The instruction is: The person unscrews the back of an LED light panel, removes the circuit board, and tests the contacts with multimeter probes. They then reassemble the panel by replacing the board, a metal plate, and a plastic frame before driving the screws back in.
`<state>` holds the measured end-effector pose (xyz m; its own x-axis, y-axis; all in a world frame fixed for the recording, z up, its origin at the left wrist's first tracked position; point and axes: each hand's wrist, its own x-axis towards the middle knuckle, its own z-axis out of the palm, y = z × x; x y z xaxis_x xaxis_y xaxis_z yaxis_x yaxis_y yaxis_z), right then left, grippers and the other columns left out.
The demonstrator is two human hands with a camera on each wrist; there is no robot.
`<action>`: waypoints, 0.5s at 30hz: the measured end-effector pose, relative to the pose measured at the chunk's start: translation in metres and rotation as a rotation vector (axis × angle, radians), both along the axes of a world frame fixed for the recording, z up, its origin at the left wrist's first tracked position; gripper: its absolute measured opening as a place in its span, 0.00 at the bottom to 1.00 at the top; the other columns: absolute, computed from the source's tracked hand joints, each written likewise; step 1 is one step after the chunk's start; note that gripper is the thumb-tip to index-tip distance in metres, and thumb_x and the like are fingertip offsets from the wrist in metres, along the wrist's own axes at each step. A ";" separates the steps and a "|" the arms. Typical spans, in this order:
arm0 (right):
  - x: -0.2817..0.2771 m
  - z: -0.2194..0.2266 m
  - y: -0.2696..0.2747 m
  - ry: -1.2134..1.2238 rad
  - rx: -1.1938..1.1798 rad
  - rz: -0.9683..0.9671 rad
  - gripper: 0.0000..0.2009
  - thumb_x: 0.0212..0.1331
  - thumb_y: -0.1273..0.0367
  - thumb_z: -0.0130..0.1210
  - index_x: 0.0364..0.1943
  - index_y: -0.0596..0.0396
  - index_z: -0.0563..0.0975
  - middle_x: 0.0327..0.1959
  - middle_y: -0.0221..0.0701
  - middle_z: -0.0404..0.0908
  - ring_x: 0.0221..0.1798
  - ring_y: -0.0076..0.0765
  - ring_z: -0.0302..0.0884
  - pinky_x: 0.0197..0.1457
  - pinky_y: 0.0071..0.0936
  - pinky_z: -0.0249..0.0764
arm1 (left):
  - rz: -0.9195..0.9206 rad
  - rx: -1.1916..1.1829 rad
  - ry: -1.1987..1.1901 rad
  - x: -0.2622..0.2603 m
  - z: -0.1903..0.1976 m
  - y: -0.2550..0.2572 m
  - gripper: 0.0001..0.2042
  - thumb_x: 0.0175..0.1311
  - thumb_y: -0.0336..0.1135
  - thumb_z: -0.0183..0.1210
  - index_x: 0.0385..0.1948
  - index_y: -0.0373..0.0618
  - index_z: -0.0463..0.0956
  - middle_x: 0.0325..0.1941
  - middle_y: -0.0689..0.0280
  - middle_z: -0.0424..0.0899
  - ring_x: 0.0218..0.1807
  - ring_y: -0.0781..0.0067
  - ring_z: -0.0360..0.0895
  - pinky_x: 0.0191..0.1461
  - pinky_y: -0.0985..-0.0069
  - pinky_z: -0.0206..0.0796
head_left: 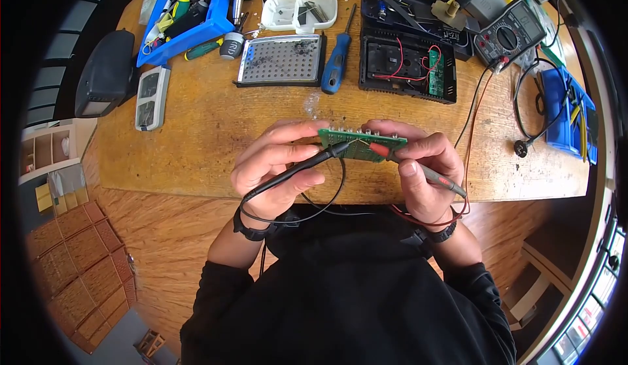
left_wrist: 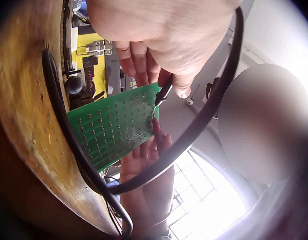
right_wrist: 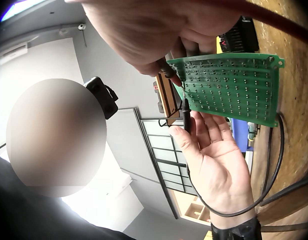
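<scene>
Above the front edge of the table, a green circuit board (head_left: 356, 152) is held up between both hands. My left hand (head_left: 267, 172) holds a black test probe (head_left: 313, 162) between thumb and fingers, with other fingers at the board's left edge. A test probe with a red tip (head_left: 379, 150) and grey handle is pinched in my right hand (head_left: 433, 172), whose fingers also support the board's right side. Both metal tips meet close together at the board's edge nearest me. Rows of solder joints (right_wrist: 234, 87) cover the face seen in the right wrist view.
A multimeter (head_left: 507, 34) with leads stands at the back right. Behind the board lie an opened black case (head_left: 409, 70), a blue screwdriver (head_left: 337, 64) and a perforated metal panel (head_left: 281, 61). Blue bins (head_left: 219, 21) of tools sit left and right. Probe cables loop below the hands.
</scene>
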<state>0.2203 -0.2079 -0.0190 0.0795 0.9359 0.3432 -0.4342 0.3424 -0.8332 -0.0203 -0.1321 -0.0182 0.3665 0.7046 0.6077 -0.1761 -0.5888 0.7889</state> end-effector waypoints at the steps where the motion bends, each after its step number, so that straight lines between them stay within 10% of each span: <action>1: 0.000 0.000 0.000 0.008 -0.006 0.002 0.08 0.77 0.74 0.62 0.48 0.66 0.77 0.67 0.71 0.77 0.73 0.63 0.80 0.72 0.57 0.84 | 0.000 -0.001 0.000 0.000 0.000 0.000 0.20 0.60 0.33 0.81 0.50 0.34 0.85 0.58 0.41 0.89 0.59 0.43 0.89 0.57 0.58 0.85; 15: -0.002 -0.006 0.001 0.076 0.032 0.003 0.13 0.73 0.72 0.68 0.49 0.68 0.77 0.64 0.74 0.78 0.73 0.69 0.78 0.70 0.61 0.85 | 0.015 0.042 -0.006 0.001 -0.002 0.001 0.21 0.61 0.36 0.81 0.49 0.34 0.85 0.57 0.40 0.90 0.54 0.45 0.90 0.54 0.58 0.84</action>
